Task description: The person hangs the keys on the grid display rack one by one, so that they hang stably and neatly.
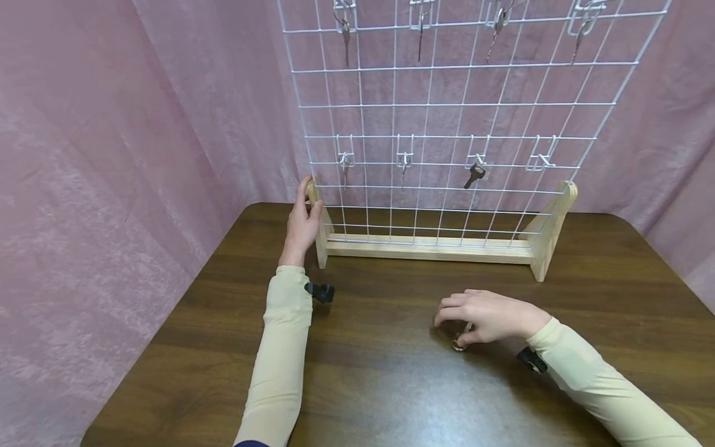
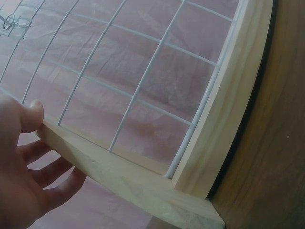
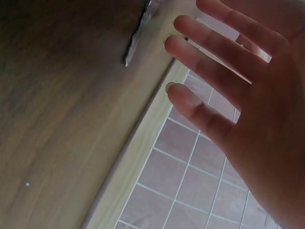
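Observation:
My left hand point(image 1: 301, 226) grips the upper part of the wooden end piece point(image 2: 138, 191) of a white wire grid rack point(image 1: 424, 104). In the left wrist view the thumb lies on one side of that wood and the other fingers on the opposite side. My right hand point(image 1: 485, 315) reaches down over a key with a metal ring point(image 1: 458, 346) on the dark wooden table point(image 1: 380, 310). Its thumb tip is right at the ring. In the right wrist view its fingers point(image 3: 205, 59) are stretched out, apart from the visible end of the key point(image 3: 136, 40).
Several keys hang from hooks in two rows on the grid, among them a dark-headed key point(image 1: 475, 173). The rightmost lower hook point(image 1: 540, 162) carries no key. A wooden bar point(image 1: 424, 248) joins the rack's ends. Pink curtains point(image 1: 139, 155) hang behind the table.

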A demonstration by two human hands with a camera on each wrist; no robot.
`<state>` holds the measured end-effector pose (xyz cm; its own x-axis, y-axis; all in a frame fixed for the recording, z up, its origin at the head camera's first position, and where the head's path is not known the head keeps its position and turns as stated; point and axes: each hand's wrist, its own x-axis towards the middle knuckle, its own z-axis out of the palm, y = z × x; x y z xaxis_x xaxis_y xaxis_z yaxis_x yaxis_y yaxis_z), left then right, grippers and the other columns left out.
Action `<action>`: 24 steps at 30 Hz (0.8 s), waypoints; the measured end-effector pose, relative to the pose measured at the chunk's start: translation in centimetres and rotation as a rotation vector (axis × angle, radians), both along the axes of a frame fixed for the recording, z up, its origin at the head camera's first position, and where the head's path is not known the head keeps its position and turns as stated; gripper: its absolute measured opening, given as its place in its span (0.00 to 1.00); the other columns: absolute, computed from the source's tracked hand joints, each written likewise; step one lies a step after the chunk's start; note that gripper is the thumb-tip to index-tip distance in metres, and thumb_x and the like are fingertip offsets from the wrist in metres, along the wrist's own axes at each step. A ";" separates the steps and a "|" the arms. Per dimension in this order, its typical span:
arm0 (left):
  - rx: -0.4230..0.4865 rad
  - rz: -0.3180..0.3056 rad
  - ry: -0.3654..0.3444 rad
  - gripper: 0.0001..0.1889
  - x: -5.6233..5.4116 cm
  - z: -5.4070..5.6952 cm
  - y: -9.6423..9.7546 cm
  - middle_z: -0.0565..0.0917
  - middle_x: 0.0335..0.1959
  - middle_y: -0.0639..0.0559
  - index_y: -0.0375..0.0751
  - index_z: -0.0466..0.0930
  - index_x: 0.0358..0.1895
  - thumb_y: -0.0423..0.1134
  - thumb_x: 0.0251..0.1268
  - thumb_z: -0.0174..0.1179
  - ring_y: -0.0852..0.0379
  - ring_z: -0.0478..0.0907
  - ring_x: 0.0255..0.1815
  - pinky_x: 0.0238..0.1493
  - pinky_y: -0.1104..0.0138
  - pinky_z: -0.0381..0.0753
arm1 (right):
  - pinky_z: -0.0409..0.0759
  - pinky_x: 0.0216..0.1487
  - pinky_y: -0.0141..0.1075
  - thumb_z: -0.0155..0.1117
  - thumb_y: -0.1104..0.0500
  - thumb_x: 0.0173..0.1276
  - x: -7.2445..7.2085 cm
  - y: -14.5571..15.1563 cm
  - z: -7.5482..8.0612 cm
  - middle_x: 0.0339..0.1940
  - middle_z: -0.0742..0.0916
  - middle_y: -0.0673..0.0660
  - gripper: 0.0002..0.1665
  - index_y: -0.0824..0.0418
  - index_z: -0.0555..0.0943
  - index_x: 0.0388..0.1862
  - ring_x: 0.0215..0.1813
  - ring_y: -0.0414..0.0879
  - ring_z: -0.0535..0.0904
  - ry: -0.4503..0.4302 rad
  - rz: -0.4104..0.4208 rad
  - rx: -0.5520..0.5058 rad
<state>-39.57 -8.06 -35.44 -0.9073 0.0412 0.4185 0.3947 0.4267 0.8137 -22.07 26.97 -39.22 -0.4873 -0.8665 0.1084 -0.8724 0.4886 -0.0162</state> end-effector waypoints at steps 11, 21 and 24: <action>-0.006 -0.009 0.011 0.31 -0.1 -0.1 -0.1 0.71 0.65 0.38 0.76 0.48 0.73 0.43 0.76 0.47 0.41 0.78 0.53 0.47 0.48 0.80 | 0.76 0.46 0.36 0.69 0.51 0.60 0.8 0.1 0.2 0.46 0.80 0.43 0.14 0.48 0.80 0.44 0.46 0.36 0.76 -0.081 0.000 0.019; -0.008 0.008 0.017 0.30 -0.1 -0.2 0.0 0.71 0.66 0.39 0.74 0.48 0.74 0.42 0.76 0.47 0.41 0.77 0.54 0.49 0.48 0.80 | 0.67 0.39 0.27 0.76 0.48 0.46 1.0 0.2 -0.4 0.31 0.73 0.40 0.17 0.46 0.73 0.25 0.35 0.30 0.66 -0.094 0.026 0.002; -0.008 0.003 0.017 0.30 -0.2 -0.1 0.0 0.70 0.67 0.38 0.73 0.48 0.74 0.42 0.76 0.47 0.41 0.77 0.54 0.49 0.48 0.80 | 0.68 0.39 0.28 0.75 0.53 0.49 0.9 0.3 -0.5 0.30 0.73 0.40 0.16 0.44 0.73 0.23 0.36 0.30 0.66 -0.060 0.037 0.001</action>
